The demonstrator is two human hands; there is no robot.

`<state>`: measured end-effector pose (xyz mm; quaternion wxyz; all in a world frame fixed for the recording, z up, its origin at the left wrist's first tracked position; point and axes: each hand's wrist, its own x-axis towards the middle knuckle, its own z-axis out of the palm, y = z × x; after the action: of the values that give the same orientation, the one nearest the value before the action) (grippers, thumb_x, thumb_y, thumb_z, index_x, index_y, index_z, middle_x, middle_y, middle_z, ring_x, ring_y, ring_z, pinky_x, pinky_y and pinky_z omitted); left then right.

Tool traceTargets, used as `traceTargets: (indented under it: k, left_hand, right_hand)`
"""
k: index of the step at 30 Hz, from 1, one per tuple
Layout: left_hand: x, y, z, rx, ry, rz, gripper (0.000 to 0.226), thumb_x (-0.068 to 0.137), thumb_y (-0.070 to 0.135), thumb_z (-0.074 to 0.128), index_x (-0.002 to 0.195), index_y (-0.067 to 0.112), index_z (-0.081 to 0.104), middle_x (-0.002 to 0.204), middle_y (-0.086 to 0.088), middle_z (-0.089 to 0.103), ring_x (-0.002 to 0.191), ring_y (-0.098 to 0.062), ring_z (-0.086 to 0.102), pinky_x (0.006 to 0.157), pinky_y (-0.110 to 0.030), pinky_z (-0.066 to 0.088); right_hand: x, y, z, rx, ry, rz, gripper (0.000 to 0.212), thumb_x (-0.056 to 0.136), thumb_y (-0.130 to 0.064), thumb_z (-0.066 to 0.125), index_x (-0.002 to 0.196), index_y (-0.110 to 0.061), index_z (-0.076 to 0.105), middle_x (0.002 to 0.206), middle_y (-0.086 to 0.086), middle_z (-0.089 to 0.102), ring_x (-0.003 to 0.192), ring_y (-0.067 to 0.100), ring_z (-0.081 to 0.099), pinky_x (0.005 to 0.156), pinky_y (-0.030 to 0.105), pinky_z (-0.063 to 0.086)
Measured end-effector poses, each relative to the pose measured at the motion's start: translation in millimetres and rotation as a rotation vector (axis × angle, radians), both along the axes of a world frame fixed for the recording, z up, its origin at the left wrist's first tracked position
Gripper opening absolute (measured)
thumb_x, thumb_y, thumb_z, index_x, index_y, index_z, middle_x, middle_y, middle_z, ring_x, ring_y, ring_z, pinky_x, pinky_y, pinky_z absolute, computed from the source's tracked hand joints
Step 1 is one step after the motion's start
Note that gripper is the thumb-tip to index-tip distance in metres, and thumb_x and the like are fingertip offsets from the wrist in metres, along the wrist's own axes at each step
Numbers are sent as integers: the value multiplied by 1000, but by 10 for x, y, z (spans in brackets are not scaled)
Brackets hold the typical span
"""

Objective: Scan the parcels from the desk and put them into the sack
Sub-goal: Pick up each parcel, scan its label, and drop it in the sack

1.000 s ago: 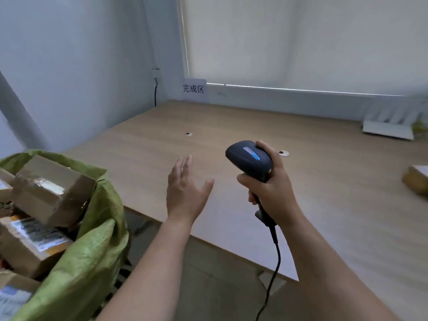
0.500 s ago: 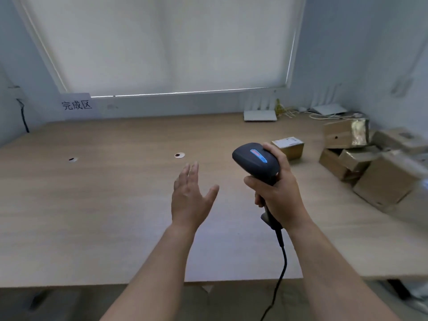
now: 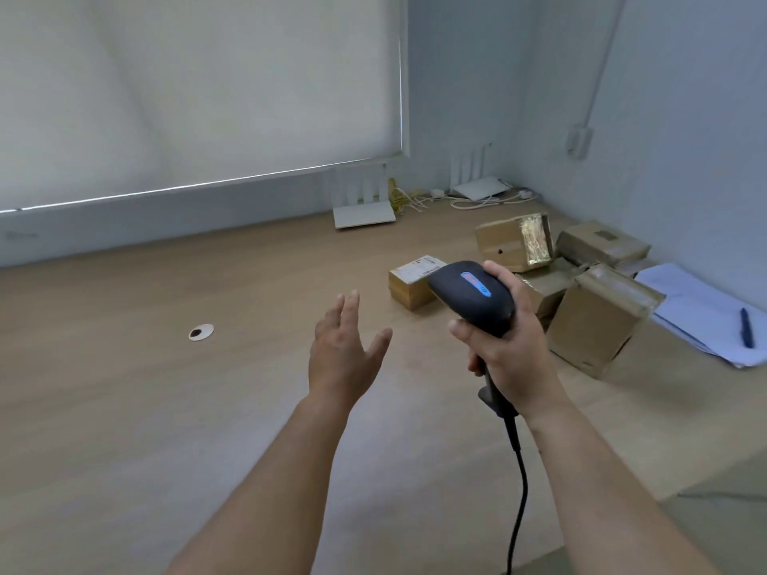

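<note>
My right hand (image 3: pixel 508 354) grips the handle of a black barcode scanner (image 3: pixel 471 294) with a blue light on top, its cable hanging down. My left hand (image 3: pixel 342 350) hovers above the desk with fingers straight and holds nothing. A small labelled parcel (image 3: pixel 409 280) sits just beyond the scanner. Several brown taped parcels are piled at the right: one on top (image 3: pixel 514 240), a large tilted one (image 3: pixel 599 319) in front, another (image 3: pixel 599 244) behind. The sack is out of view.
The wooden desk (image 3: pixel 166 408) has a round cable hole (image 3: pixel 201 332). Two white routers (image 3: pixel 363 213) with cables stand at the back by the wall. White papers (image 3: pixel 701 309) with a blue pen (image 3: pixel 747 327) lie at the far right.
The view has swung right, away from the green sack of parcels toward the pile at the desk's right end. Both hands kept their poses, the scanner still held.
</note>
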<state>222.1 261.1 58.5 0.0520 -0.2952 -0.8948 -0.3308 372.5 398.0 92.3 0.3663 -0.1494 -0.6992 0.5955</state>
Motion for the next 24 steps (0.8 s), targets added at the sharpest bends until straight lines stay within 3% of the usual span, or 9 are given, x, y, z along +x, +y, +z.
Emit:
traceTargets:
  k: [10,17,24]
  left_hand:
    - [-1120,872,-250,-107,-68,-98,73,93,52,48,153,24,15,159,-2,17,143,-22,17,113,-35,23]
    - [-1694,1485,-449,-194,-74,-151,70,95,51,43,153,25,13,159,-2,16,142,-27,19,112,-38,24]
    - [-2103,1988,-768,-272,-122,-145,67,97,47,40,153,21,14,159,-6,18,142,-29,19,112,-39,22]
  right_hand:
    - [-943,781,-217,-8,-111,-92,75,79,-3,77,121,-59,49,117,9,60,44,18,51,42,28,46]
    - [-1464,1234,-517,-63,-169,-99,72,76,-9,77,121,-59,49,108,6,63,46,17,51,44,27,46]
    - [-1792,1635,-857,-91,-247,-118,74,81,-1,76,124,-55,48,109,5,64,45,19,50,44,27,46]
